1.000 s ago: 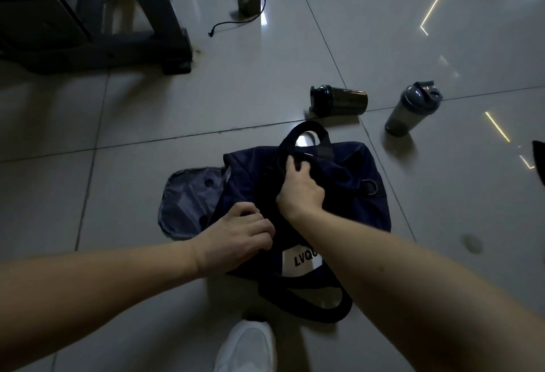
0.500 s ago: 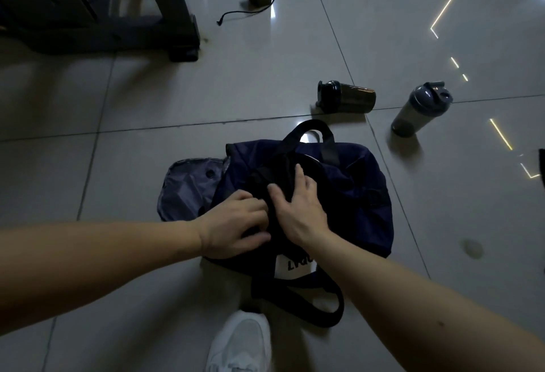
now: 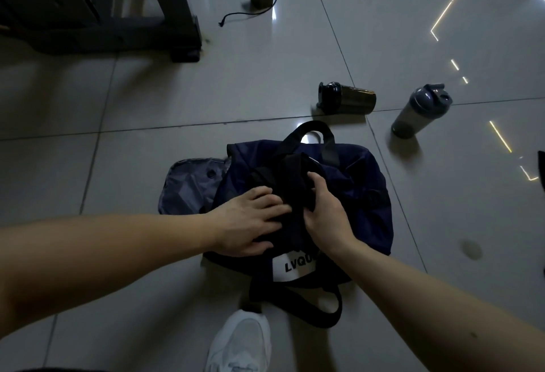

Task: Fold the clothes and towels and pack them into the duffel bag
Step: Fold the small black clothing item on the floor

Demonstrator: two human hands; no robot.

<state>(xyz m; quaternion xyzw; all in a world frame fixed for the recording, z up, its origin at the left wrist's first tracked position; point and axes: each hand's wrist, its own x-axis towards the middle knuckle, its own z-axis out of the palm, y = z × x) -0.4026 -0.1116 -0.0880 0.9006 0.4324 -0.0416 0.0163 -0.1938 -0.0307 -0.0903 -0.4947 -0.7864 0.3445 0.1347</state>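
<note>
Dark cloth [image 3: 289,177] gripped by right hand [image 3: 324,215], pressed by flat left hand [image 3: 247,221] into duffel bag [image 3: 362,194]; packing judged unfinished.

Left hand [image 3: 250,222] flat, fingers [image 3: 272,205] straight; right hand [image 3: 328,215] beside it, fingers [image 3: 320,185] curled tight.

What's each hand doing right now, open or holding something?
Left hand: open, pressing flat on the black cloth.
Right hand: closed around the same black cloth.
</note>
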